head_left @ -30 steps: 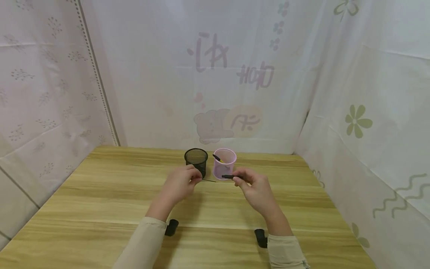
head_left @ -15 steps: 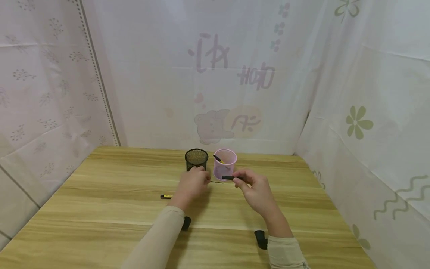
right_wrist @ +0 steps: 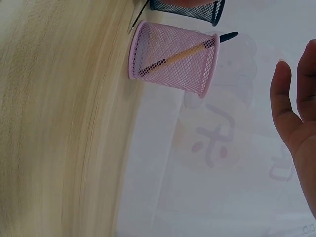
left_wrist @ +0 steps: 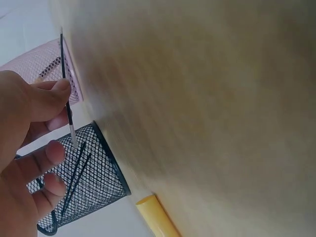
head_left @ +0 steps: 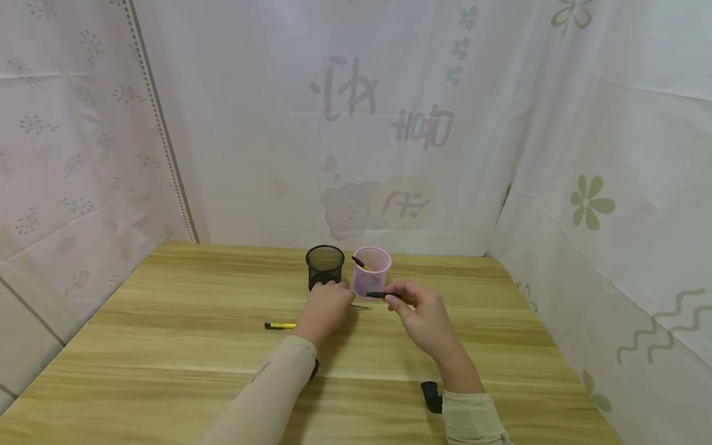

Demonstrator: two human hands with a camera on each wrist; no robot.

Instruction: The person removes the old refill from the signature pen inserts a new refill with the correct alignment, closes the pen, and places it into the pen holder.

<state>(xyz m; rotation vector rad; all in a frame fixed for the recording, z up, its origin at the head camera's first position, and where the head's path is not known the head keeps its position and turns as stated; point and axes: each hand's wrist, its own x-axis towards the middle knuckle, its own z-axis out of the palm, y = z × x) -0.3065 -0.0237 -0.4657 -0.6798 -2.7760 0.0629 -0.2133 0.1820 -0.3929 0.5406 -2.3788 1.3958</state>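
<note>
My left hand [head_left: 327, 309] pinches a thin black pen refill [left_wrist: 63, 54] with pale, silvery ends between thumb and index finger. Its other fingers are spread loosely in the left wrist view, in front of the black mesh pen holder [head_left: 325, 267]. My right hand [head_left: 419, 309] holds a dark, slim pen [head_left: 375, 295] sideways before the pink mesh pen holder [head_left: 371, 281]; the right wrist view leaves that pen out of frame. A yellow pen with black ends [head_left: 359, 262] leans inside the pink holder. Thin dark sticks [left_wrist: 76, 173] stand inside the black holder.
Left of my left wrist, a yellow and black pen [head_left: 280, 326] lies on the wooden table [head_left: 183, 309], partly covered by the arm. Patterned white curtains [head_left: 250, 154] close in the back and sides. A black wrist mount [head_left: 431, 397] sits beside my right sleeve.
My left hand has moved right with the refill, across the front of the black holder, uncovering the yellow pen on the table. My right hand has stayed almost still.
</note>
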